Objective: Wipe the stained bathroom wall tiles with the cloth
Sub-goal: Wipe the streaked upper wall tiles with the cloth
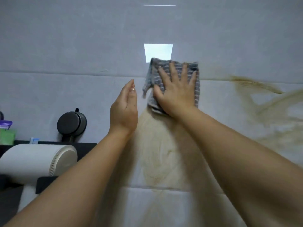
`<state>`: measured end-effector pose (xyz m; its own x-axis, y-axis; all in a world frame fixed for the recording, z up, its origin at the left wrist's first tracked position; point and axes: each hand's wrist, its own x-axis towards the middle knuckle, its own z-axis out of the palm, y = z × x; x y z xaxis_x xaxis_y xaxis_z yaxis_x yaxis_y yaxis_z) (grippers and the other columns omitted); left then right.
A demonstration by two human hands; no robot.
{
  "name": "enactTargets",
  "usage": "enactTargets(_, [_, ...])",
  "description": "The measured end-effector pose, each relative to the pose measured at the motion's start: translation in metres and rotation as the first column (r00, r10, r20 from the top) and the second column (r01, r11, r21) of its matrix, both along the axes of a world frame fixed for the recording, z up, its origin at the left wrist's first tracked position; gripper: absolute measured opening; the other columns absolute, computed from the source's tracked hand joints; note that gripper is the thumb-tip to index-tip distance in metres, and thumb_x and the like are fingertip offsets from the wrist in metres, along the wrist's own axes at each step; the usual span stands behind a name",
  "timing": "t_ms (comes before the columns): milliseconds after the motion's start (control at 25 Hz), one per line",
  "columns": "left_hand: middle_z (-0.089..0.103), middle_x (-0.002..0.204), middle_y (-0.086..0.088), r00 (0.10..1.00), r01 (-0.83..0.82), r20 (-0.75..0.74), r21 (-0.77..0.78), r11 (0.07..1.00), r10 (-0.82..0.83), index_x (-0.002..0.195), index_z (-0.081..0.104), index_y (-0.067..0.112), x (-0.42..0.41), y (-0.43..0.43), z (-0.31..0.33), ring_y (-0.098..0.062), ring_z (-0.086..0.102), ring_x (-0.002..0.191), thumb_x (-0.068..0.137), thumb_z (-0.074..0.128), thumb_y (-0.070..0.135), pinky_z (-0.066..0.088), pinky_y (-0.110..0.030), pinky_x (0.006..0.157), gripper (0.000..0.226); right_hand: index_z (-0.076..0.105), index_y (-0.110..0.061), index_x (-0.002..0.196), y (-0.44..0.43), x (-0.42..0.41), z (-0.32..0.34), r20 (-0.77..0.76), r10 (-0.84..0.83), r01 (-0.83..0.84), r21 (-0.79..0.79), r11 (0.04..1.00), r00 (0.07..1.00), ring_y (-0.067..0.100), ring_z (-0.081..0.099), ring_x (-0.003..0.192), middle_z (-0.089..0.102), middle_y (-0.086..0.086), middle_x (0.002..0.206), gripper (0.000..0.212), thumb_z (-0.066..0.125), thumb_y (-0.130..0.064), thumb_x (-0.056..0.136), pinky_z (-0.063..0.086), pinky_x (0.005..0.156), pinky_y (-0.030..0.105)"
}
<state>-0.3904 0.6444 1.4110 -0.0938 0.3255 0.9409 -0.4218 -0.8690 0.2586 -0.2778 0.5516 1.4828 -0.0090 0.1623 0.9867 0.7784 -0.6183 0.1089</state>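
Pressing upright cloth [196, 89] flat on wall tiles [82, 89], right hand [176, 92].

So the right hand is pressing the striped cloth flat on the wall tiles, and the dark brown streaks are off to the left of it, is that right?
Not quite. The right hand does press the striped cloth flat on the wall tiles, but the dark brown streaks are off to the right of it, not the left. The head view shows this.

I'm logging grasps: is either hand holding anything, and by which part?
Nothing is gripped. The right hand presses the cloth flat to the wall, spread fingers over its middle; the left hand is open and empty.
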Motion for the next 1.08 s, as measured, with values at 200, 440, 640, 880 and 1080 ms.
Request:
enactTargets(200, [0.053,0.142,0.010,0.999,0.038,-0.007,0.015,0.999,-0.038,0.142,0.049,0.025,-0.001,0.000,-0.003,0.002,0.048,0.127,0.101,0.034,0.040,0.035,-0.011,0.106,0.047,0.016,-0.038,0.153,-0.036,0.039,-0.009,0.013,-0.070,0.069,0.018,0.997,0.997,0.030,-0.004,0.150,0.004,-0.002,0.164,0.062,0.022,-0.055,0.094,-0.005,0.118,0.057])
enactTargets(440, [0.058,0.133,0.013,0.997,0.072,0.040,-0.002,0.997,-0.071,0.136,0.054,0.027,0.000,0.000,0.000,-0.003,0.052,0.125,0.093,0.032,0.045,0.040,-0.020,0.105,0.052,0.014,-0.037,0.154,0.016,-0.014,-0.023,0.093,0.041,-0.032,-0.105,0.994,0.995,0.032,-0.008,0.149,0.002,-0.001,0.164,0.061,0.029,-0.051,0.096,-0.012,0.116,0.058])
enactTargets(640, [0.059,0.133,0.012,0.989,0.138,0.053,-0.023,0.990,-0.137,0.133,0.054,0.030,0.002,0.006,0.001,-0.003,0.052,0.126,0.091,0.034,0.047,0.039,-0.032,0.112,0.050,0.014,-0.038,0.154,-0.034,0.035,0.011,-0.078,-0.036,0.042,0.081,0.996,0.996,0.032,-0.006,0.149,0.002,-0.001,0.164,0.062,0.027,-0.053,0.095,-0.008,0.117,0.058])
enactTargets(880, [0.059,0.132,0.012,0.996,0.032,0.077,0.016,0.999,-0.033,0.135,0.055,0.026,0.009,0.006,0.000,0.001,0.052,0.122,0.094,0.033,0.042,0.038,-0.007,0.099,0.050,0.013,-0.041,0.153,0.027,-0.027,0.004,0.096,0.057,-0.040,-0.167,0.985,0.994,0.032,-0.012,0.149,-0.002,-0.002,0.164,0.061,0.030,-0.054,0.096,-0.011,0.116,0.059])
enactTargets(1080, [0.059,0.134,0.013,0.996,0.065,0.062,0.028,0.997,-0.067,0.135,0.055,0.028,0.007,0.005,-0.004,0.003,0.052,0.123,0.094,0.033,0.044,0.038,-0.008,0.102,0.049,0.010,-0.039,0.154,-0.053,0.048,0.046,-0.124,-0.038,0.053,0.119,0.991,0.992,0.032,-0.009,0.149,-0.001,-0.002,0.164,0.060,0.025,-0.053,0.098,-0.008,0.117,0.059])
